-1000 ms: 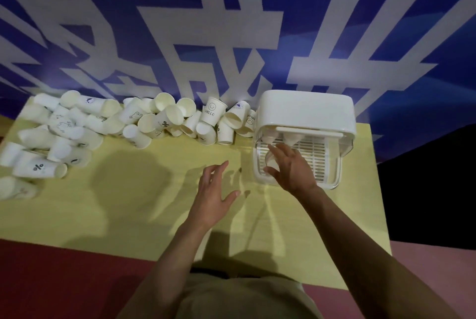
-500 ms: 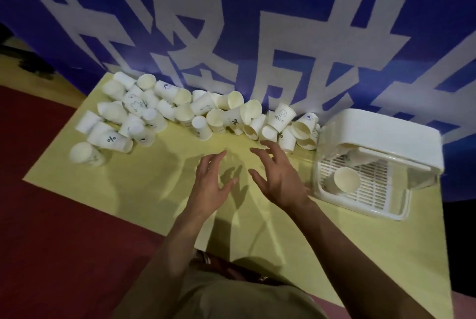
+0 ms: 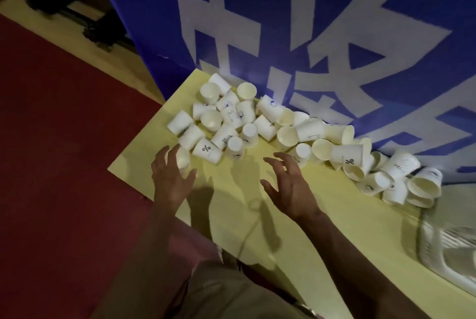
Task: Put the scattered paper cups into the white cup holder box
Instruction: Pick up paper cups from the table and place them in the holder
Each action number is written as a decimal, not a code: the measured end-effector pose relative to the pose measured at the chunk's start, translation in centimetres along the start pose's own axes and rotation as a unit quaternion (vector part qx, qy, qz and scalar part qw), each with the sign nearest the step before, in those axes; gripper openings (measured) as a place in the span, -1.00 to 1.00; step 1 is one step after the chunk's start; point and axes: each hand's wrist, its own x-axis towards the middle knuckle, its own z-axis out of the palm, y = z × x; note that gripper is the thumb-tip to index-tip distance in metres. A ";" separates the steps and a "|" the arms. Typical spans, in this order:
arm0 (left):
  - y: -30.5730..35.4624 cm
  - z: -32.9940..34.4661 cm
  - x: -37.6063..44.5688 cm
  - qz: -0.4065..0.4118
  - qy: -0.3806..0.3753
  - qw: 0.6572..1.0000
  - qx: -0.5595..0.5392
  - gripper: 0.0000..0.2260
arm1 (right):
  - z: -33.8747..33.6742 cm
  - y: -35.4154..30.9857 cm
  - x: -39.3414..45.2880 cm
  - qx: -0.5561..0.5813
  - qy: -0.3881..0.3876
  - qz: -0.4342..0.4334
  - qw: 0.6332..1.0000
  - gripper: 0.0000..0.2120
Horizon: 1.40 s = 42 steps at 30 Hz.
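- Now both hands have left the white cup holder box [image 3: 438, 254] at lower right, empty.
- Left hand [image 3: 171, 177], fingers spread, reaches a cup [image 3: 183, 160]; right hand [image 3: 288, 187] hovers spread near the paper cups [image 3: 257, 128], so another pickup likely follows.

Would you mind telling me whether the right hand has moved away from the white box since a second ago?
Yes. The right hand has left the white box and now hovers open near the cup pile.

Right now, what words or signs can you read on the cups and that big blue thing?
"%" on a lying cup near the left hand.
"%" on a cup further right.
"HELLO", partly legible, on a cup near the banner.
Small blue marks on other cups: too blurred to read.
Large white characters on the blue banner: cropped, unreadable.
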 end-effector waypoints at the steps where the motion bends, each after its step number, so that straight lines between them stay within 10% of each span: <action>1: -1.3 0.0 0.9 -0.014 -0.009 1.000 0.007 -0.22 | 0.9 -0.4 0.8 -0.002 -0.003 0.000 1.000 -0.48; 18: -5.5 1.8 4.7 -0.080 -0.047 0.988 -0.121 -0.29 | 9.0 -2.0 13.1 -0.125 -0.139 0.010 0.982 -0.16; 27: -6.2 1.1 3.3 -0.028 -0.005 0.994 -0.102 -0.24 | 10.0 -0.8 13.5 -0.128 -0.184 0.074 0.972 -0.64; 38: -0.4 1.7 2.9 0.010 -0.141 0.977 -0.158 -0.25 | 9.9 2.9 7.4 -0.159 -0.241 0.192 0.938 -0.04; 42: 0.9 2.1 1.6 0.029 -0.167 0.976 -0.139 -0.26 | 9.9 2.8 7.0 -0.149 -0.258 0.194 0.935 -0.31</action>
